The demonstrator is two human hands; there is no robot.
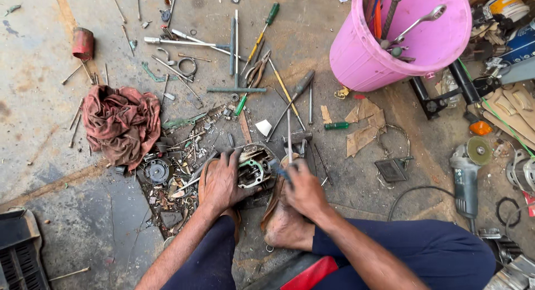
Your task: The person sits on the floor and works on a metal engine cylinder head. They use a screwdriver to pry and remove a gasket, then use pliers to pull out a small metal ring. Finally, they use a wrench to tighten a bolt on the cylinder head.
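Engine casing (pixel 253 170) pinned on the floor by my left hand (pixel 222 181). Right hand (pixel 304 189) grips a thin tool (pixel 288 135) closed, working the casing's edge; next move, I judge, needs steady downward pressure.

One pink bucket (pixel 384 50), one red rag (pixel 121 123), one angle grinder (pixel 467 173).

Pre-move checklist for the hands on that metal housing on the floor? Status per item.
1. Left hand braces the metal housing: ok, palm on its left side.
2. Right hand grips a tool: ok, closed on the blue-handled tool; its kind cannot be told.
3. Tool tip seated in housing: cannot tell, hidden.
4. Housing steadied underneath: ok, a bare foot sits against it.
5. Floor beside the housing free of loose parts: not ok, scrap bits and screwdrivers lie scattered.
6. Angle grinder apart from hands: ok.
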